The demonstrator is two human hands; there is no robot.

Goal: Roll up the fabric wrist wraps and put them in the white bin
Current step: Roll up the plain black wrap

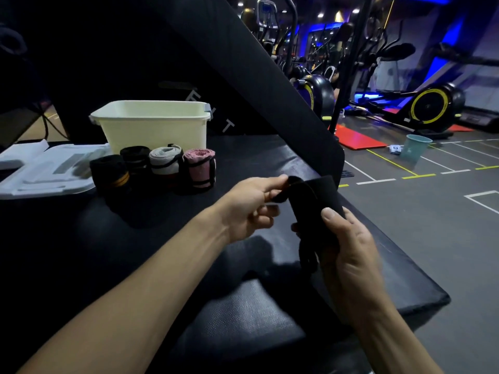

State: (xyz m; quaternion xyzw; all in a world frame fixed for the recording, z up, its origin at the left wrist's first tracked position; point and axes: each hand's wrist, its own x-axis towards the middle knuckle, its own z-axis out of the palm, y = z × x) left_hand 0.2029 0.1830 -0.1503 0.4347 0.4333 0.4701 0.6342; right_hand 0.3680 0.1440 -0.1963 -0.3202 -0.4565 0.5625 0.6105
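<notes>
- my left hand [251,203] pinches the curled top end of a black wrap [316,206]; my right hand [348,244] clamps its lower part, thumb on the front.
- the wrap is in the air over the desk [108,238], long axis near upright, tail hanging down.
- four rolled wraps [154,168] stand upright in a row just before the white bin [151,125].
- the desk's right edge is close beside my right hand; open desk lies left of my arms.

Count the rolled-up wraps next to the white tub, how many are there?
4, in a row in front of the white bin: black roll with yellow stripe, black roll, grey roll, pink roll. More may hide inside the bin.
</notes>
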